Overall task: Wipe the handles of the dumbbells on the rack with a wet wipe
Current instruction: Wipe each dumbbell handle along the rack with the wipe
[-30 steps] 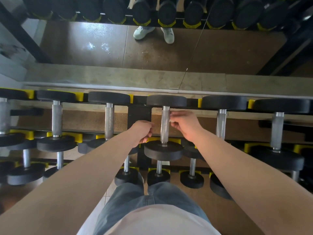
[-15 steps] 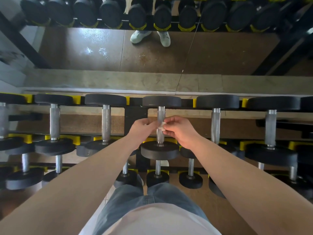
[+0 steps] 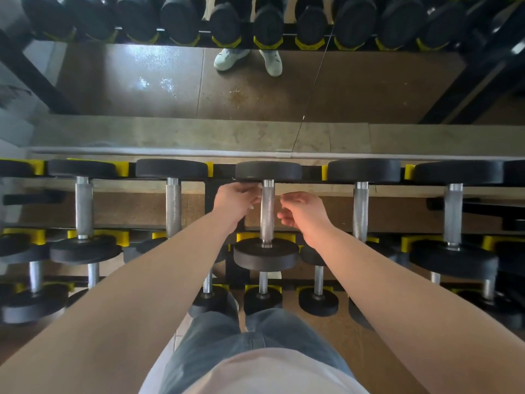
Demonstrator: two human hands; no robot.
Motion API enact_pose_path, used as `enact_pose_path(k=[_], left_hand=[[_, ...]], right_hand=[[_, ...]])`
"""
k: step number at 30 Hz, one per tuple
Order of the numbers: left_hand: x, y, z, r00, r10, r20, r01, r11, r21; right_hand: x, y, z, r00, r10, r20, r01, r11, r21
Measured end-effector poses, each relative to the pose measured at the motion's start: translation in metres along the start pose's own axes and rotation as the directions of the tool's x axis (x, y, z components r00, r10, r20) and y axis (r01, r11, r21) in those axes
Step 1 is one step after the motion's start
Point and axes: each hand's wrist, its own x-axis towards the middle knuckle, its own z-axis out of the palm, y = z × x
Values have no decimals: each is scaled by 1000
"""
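Dumbbell [image 3: 267, 253] at the middle of the rack's [image 3: 311, 172] top shelf, lying near to far, one head on each rail. Its handle [image 3: 267, 214] is a straight steel bar, grey and finely knurled, with smooth collars at both ends. The heads [image 3: 268, 170] are thick, round, matte black discs. Both sit in yellow cradles [image 3: 409, 171] with angular edges on the black metal frame.

The left hand [image 3: 237, 201] is just left of the handle at its far end, up under the far head. Its fingers are curled tight, and a small white scrap of wipe [image 3: 251, 206] shows at the fingertips. The right hand [image 3: 302, 213] hangs just right of the handle, apart from it, with fingers loosely bent, thumb spread, and nothing in it.

More dumbbells of the same make lie in a row to the left [image 3: 173, 206] and right [image 3: 361, 209]. Smaller ones [image 3: 262, 297] sit on the lower shelf, nearer. Past the rack a mirror [image 3: 255, 89] reflects glossy brown floor, pale shoes [image 3: 231, 58] and a line of black heads. Faded blue jeans [image 3: 227, 336] fill the near edge.
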Motion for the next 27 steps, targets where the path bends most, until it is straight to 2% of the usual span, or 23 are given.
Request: enact_pose_path(k=[4, 5, 7, 8, 9, 10, 12, 14, 15, 17, 18, 19, 21, 22, 23, 24, 27], left_hand=[[-11, -19, -1, 998, 31, 51, -42, 975, 220], [-14, -25, -5, 993, 24, 114, -62, 938, 340], [-19, -35, -10, 962, -40, 271, -132, 798, 588], [-19, -37, -10, 949, -67, 309, -156, 750, 642], [-18, -37, -9, 945, -85, 316, -145, 756, 639], [-15, -34, -7, 949, -96, 302, -101, 810, 578], [-3, -24, 1, 971, -111, 210, 36, 943, 332], [12, -12, 8, 983, -121, 139, 112, 991, 72], [18, -9, 10, 983, -124, 137, 123, 992, 14], [19, -8, 7, 973, -110, 204, 104, 994, 37], [16, -10, 4, 961, -98, 258, 72, 991, 111], [12, -14, 0, 942, -95, 323, 9, 966, 258], [5, -23, -6, 874, -151, 462, -185, 775, 604], [3, -26, -7, 848, -187, 495, -243, 694, 678], [5, -30, -7, 839, -211, 502, -233, 694, 681], [5, -29, -8, 839, -225, 495, -179, 745, 643], [21, -20, -7, 896, -207, 393, 35, 915, 402]], right_hand=[[0, 7, 0, 999, 28, 23, -28, 1000, 0], [1, 10, 0, 998, 50, 27, -50, 999, -5], [3, 16, 4, 996, 84, 41, -83, 996, -25], [4, 19, 5, 994, 97, 48, -95, 995, -36], [4, 20, 7, 993, 106, 55, -104, 994, -43], [4, 21, 7, 992, 112, 61, -109, 993, -46], [5, 20, 5, 990, 118, 74, -114, 992, -55], [6, 18, 0, 990, 122, 74, -119, 992, -46], [6, 17, -3, 990, 123, 71, -121, 992, -33], [6, 17, -10, 990, 129, 64, -129, 992, 3], [5, 18, -13, 989, 136, 58, -137, 990, 17], [5, 19, -15, 988, 148, 50, -149, 989, 25], [4, 23, -19, 982, 184, 39, -185, 982, 24], [3, 25, -20, 978, 207, 38, -208, 978, 21], [2, 27, -20, 973, 230, 38, -230, 973, 19], [2, 28, -20, 968, 247, 38, -247, 969, 18], [1, 27, -19, 968, 246, 40, -246, 969, 4]])
